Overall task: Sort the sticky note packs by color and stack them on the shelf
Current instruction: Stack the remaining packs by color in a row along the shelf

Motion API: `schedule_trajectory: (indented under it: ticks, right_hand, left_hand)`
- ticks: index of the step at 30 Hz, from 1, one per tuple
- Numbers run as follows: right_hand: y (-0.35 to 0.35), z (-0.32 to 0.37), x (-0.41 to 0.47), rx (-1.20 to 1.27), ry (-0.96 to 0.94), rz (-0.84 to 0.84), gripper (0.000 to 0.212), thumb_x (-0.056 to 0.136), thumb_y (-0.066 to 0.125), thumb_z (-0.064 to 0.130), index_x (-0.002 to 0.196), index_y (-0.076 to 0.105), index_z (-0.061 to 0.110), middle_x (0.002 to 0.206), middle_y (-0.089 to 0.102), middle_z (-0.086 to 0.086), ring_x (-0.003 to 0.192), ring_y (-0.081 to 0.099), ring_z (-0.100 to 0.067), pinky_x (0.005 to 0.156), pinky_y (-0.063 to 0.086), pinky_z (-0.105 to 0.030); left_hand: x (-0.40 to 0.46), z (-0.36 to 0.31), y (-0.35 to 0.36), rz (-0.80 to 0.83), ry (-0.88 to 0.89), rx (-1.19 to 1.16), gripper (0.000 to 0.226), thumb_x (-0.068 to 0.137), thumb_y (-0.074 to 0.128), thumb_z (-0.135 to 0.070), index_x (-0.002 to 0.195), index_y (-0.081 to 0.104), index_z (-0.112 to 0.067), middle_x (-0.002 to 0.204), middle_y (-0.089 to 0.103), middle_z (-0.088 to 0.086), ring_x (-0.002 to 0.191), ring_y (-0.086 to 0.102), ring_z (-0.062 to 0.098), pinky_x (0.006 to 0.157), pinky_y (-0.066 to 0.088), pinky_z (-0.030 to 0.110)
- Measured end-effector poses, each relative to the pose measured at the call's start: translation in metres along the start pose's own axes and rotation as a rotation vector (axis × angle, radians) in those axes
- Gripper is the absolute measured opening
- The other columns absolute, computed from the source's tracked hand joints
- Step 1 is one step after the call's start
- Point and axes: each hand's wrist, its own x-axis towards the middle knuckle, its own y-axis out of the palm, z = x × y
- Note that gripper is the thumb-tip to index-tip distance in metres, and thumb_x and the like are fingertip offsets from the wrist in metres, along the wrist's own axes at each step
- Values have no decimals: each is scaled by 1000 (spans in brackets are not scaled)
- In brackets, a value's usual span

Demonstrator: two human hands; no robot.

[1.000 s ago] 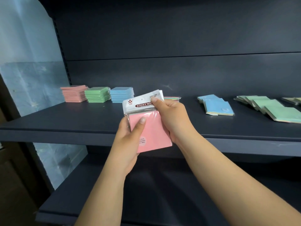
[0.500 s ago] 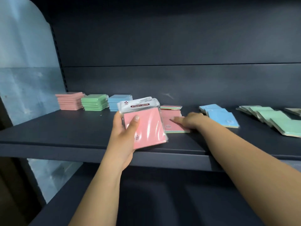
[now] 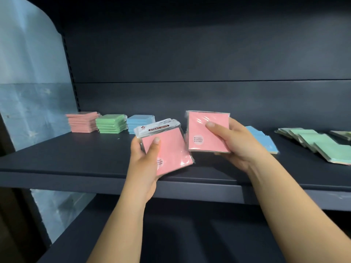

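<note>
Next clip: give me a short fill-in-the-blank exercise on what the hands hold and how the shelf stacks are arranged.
1. The left hand grips pink packs with a white header reading STICKY ____.
2. The right hand holds a plastic-wrapped sticky note pack coloured ____.
3. Between the pink stack and the blue stack on the dark shelf sits the ____ stack.

Missing words: NOTE; pink; green

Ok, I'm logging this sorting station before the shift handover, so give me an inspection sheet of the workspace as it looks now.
Surface: dark shelf, matte, with stock on it.
Job's things: sorted pink stack, green stack and blue stack at back left; loose blue packs and loose green packs spread at right.
Clutter: nothing seen.
Grippers: left hand grips a pink pack with header card; right hand holds a second pink pack above the shelf.
Cables: nothing seen.
Surroundings: dark back panel; pale blue sheeting at left; lower shelf in shadow.
</note>
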Motion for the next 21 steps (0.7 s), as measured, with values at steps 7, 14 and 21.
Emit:
schedule_trajectory:
  ticks: [7,14,21]
  right_hand:
    - [19,-11,-8,-84,-110,75,91,84,63,2,148,9,36,116,59,10,100,62,-10,87,52,-27]
    - [34,-19,-14,-363,-133,130,82,89,63,22,146,8,42,103,34,46,88,42,34,74,38,4]
    - [41,-17,-12,45,209,184,43,85,57,49,115,59,18,110,69,0,95,66,-18,87,51,-34]
  left_hand:
    - [-6,-3,3,19,-63,-1,7,95,49,-26,98,52,-32,112,64,-4,101,63,18,81,55,42]
    - [-15,-8,4,175,-63,-21,42,65,64,-44,102,51,-28,105,67,-4,91,68,15,73,57,39]
    - [-16,-12,0,295,-42,-51,40,67,64,-26,104,51,-27,98,70,-8,89,68,12,65,57,31]
